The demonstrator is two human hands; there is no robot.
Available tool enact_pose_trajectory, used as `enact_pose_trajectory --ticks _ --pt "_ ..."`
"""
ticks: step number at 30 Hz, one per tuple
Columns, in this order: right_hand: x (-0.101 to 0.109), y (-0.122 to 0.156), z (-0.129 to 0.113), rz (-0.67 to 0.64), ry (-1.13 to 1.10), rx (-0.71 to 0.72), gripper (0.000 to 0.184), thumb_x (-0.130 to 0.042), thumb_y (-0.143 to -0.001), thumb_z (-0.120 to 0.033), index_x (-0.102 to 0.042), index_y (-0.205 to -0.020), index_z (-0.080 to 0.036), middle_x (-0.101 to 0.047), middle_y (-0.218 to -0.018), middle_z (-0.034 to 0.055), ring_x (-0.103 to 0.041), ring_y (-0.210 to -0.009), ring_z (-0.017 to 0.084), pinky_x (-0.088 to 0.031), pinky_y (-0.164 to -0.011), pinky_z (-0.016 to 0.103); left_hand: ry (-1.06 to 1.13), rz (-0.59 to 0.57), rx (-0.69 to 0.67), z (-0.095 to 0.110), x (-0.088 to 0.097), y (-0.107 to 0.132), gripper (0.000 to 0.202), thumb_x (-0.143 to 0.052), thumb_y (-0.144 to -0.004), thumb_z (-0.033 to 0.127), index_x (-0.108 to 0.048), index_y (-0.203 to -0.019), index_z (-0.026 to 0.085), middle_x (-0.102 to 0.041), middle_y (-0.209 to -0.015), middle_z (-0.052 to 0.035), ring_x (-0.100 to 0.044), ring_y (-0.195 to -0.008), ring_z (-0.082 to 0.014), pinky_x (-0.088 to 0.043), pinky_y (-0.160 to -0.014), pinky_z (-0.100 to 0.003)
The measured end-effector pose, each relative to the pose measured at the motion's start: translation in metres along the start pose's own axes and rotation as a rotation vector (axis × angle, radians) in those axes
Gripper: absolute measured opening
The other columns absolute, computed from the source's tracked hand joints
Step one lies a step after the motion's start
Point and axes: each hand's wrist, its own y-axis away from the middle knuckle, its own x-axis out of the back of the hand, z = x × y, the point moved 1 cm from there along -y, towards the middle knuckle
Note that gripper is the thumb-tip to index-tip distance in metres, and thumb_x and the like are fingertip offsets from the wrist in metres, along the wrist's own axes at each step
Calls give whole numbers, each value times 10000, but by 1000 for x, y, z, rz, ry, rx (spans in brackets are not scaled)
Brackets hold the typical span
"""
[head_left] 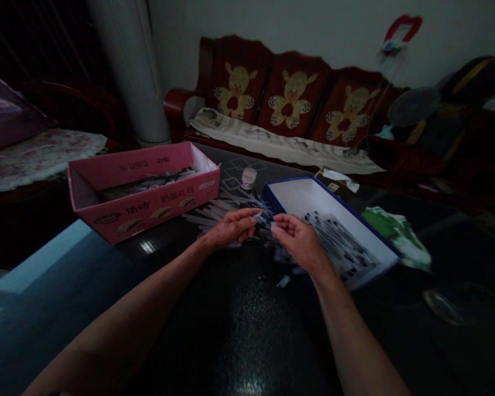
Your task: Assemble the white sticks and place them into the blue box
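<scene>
At left, a pink box [160, 206] stands on the dark surface [247, 330], with thin strips [157, 181] inside. Right of it, loose strips [206, 215] lie heaped on the surface. Over the heap, the left hand [233, 226] pinches a small pale piece [257, 215]; a cup [248, 179] stands beyond. Just beside, the right hand [299, 239] has fingers curled toward the thumb; whether it grips anything cannot be determined. Rightward, a blue-edged box [299, 195] contains dark-ended strips [338, 242]; a green-and-white packet [398, 234] lies near it.
</scene>
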Motion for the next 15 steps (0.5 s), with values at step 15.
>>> enact_pose_trajectory --ticks 15 --pt "-25 -5 14 241 -713 -216 348 -830 -595 -319 -688 -894 -210 -733 -849 1 -677 -745 126 -524 -600 214 -104 -143 12 4 -5 5 470 -629 -827 353 -611 -1244 137 -624 -659 -4 -435 -405 -42 -276 -377 -166"
